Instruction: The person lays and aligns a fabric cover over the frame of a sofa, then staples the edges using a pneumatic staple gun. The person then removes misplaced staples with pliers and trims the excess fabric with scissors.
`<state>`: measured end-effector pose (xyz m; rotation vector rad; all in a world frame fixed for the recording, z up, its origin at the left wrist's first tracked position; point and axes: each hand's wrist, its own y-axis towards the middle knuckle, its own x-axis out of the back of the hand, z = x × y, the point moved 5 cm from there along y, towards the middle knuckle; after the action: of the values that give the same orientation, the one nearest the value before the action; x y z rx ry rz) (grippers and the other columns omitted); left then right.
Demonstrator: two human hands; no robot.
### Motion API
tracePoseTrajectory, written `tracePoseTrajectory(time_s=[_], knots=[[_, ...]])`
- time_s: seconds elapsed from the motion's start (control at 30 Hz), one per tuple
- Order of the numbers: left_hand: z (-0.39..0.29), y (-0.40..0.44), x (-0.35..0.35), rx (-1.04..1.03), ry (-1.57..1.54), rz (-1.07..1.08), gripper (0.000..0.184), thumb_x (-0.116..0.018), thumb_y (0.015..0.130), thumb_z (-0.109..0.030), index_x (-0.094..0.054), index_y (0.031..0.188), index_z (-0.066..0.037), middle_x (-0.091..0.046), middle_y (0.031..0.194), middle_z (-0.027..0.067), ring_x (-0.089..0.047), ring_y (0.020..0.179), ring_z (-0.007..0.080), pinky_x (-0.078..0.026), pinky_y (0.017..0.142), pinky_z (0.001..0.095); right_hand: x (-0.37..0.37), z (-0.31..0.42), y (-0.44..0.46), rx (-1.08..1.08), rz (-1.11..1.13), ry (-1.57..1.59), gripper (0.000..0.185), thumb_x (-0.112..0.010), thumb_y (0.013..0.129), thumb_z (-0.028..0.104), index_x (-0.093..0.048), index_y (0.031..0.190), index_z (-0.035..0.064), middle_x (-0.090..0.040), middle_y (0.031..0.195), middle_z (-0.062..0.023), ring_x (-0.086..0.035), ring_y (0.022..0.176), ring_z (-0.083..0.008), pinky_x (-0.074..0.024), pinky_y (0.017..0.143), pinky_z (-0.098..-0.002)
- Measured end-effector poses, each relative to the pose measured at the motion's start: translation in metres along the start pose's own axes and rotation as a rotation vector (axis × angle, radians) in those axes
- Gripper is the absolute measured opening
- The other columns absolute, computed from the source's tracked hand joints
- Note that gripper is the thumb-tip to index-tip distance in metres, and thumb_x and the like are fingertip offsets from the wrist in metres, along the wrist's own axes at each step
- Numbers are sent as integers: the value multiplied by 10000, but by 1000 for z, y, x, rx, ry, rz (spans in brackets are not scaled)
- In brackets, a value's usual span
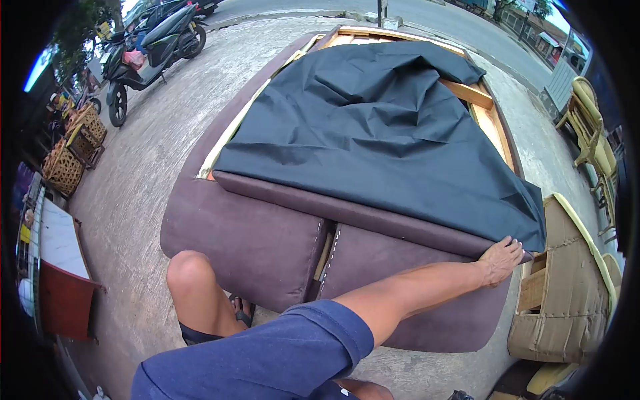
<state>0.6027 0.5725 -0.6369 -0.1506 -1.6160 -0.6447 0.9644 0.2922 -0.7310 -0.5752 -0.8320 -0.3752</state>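
Observation:
My left hand (501, 261) reaches across to the right end of a long purple padded edge (347, 212). Its fingers are bent and pressed together over the corner of a black fabric sheet (360, 127). The sheet lies loose and wrinkled over an upturned piece of purple upholstered furniture, hiding much of its wooden frame (492, 120). Nearest me are two purple padded sections (247, 233) with a gap between them and pale stitches along one side. My right hand is not in view; a bit of skin shows at the bottom edge, its part unclear.
My bent knee (190, 270) and a sandalled foot are by the near left side. At right stand a torn padded furniture piece (567, 287) and stacked chairs (590, 133). A motorbike (153, 57), woven baskets (73, 147) and a red-fronted cabinet (67, 300) stand on the left.

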Motion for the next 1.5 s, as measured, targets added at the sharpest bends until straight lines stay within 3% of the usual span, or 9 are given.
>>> tracePoseTrajectory(time_s=[0.1, 0.13, 0.17, 0.3, 0.47, 0.67, 0.87, 1.1, 1.5], knots=[[4, -12, 12, -13, -70, -76, 877, -759, 760, -275, -423, 1500, 54, -460, 1521, 231, -407, 1455, 339, -284, 1226, 447, 37, 74, -40, 35, -3, 89, 148, -670, 817, 106, -579, 806, -10, -584, 636, -93, -577, 460, -196, -494, 447, -361], [5, -12, 9, -43, -102, -111, 812, -711, 779, -224, -434, 1486, 61, -474, 1487, 244, -409, 1450, 356, -294, 1219, 449, 39, 112, -42, 87, 13, 94, 218, -675, 846, 117, -546, 911, -46, -542, 586, -82, -540, 415, -184, -458, 377, -338], [6, -12, 12, -48, -148, -97, 769, -680, 793, -197, -440, 1474, 68, -473, 1477, 254, -415, 1443, 373, -302, 1215, 454, 40, 140, -37, 75, 45, 149, 167, -674, 836, 102, -568, 813, -25, -555, 600, -70, -543, 427, -173, -458, 393, -331], [10, -13, 13, -105, -192, -146, 707, -673, 798, -161, -463, 1439, 54, -466, 1491, 255, -407, 1456, 381, -294, 1231, 462, 34, 304, -42, 226, 108, 156, 173, -678, 825, 102, -567, 738, 2, -544, 601, -40, -526, 457, -141, -448, 431, -328], [15, -12, 7, -89, -293, -127, 542, -659, 796, -85, -530, 1309, 37, -462, 1498, 261, -396, 1468, 389, -297, 1236, 476, 10, 419, 2, 404, 60, -70, 199, -676, 796, 126, -588, 677, -6, -542, 561, -56, -513, 443, -147, -414, 412, -327], [11, -17, 13, -88, -208, -143, 486, -626, 838, -97, -565, 1298, 47, -486, 1468, 264, -429, 1447, 378, -309, 1229, 473, -27, 466, 22, 465, 107, 193, 159, -658, 740, 103, -631, 686, -44, -589, 580, -115, -567, 447, -206, -440, 402, -378], [17, -12, 5, -102, -282, -164, 449, -604, 865, -132, -588, 1272, 56, -501, 1460, 263, -420, 1456, 375, -303, 1234, 473, -29, 488, 17, 446, 128, -199, 205, -690, 750, 129, -654, 711, -69, -602, 606, -103, -560, 442, -182, -449, 389, -371], [12, -15, 2, -110, -153, -117, 402, -673, 818, -187, -709, 1138, 54, -444, 1525, 266, -366, 1489, 369, -275, 1249, 463, -19, 468, 41, 367, 91, -226, 207, -670, 753, 151, -662, 667, -37, -605, 537, -110, -595, 438, -219, -504, 453, -393], [14, -14, 8, -130, -209, -65, 368, -614, 856, -143, -706, 1147, 63, -413, 1558, 286, -353, 1501, 393, -256, 1263, 470, -25, 470, 44, 386, 84, -304, 198, -645, 756, 124, -655, 656, -47, -625, 562, -129, -612, 449, -234, -500, 428, -399]])
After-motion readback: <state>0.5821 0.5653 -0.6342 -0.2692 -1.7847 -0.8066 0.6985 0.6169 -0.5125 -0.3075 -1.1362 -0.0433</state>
